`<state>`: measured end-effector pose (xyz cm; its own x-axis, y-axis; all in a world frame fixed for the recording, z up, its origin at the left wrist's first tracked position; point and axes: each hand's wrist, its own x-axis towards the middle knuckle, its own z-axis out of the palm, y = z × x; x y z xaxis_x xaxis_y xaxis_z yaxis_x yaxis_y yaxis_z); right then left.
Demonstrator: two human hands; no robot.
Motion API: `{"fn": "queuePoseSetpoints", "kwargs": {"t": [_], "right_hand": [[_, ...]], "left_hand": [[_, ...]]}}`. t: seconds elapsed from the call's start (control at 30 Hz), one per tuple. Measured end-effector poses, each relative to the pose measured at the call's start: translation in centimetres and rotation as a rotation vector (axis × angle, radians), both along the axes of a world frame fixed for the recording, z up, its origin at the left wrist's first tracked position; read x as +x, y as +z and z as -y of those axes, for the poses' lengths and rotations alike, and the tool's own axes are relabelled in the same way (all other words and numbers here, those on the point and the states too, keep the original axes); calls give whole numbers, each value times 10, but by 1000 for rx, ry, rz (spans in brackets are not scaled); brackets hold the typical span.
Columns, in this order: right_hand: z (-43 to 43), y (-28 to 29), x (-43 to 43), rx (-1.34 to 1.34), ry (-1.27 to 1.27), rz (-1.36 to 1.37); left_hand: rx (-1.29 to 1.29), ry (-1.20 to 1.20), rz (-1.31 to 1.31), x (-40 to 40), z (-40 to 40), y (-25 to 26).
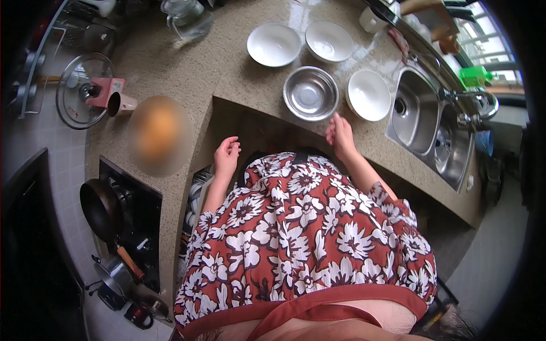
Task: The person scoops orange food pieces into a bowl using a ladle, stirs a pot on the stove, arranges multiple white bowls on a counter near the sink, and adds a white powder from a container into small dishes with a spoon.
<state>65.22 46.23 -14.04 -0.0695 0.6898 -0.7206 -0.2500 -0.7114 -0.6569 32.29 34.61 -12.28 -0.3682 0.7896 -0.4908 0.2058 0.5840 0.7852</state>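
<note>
My left hand (227, 157) hovers in front of the counter's inner corner, fingers loosely bent and nothing in them. My right hand (340, 135) is at the counter edge, holding nothing. Its index fingertip reaches the near rim of a stainless steel bowl (310, 94); whether it touches the metal I cannot tell. More than one rim shows on that bowl, as if several were nested. Around it stand three white bowls: one behind to the left (273, 44), one behind (329, 41), and one to the right (368, 95). Their insides look bare.
A double steel sink (416, 111) with a faucet (490, 106) lies to the right. On the left are a glass pot lid (68, 102), a pink holder (102, 91), a blurred orange object (158, 134) and a wok (100, 209) on the stove. A glass pitcher (187, 21) stands behind.
</note>
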Motion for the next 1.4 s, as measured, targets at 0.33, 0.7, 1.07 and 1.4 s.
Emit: {"fn": "queuePoseSetpoints", "kwargs": {"t": [0.33, 0.7, 1.07, 1.4], "right_hand": [[36, 113, 7, 119, 291, -78], [18, 148, 16, 281, 363, -59], [-59, 196, -87, 319, 242, 62], [-134, 218, -182, 284, 86, 227]], "left_hand": [[223, 37, -118, -32, -27, 83], [539, 117, -6, -84, -93, 214], [991, -15, -615, -259, -353, 277], [915, 155, -629, -357, -643, 374]]}}
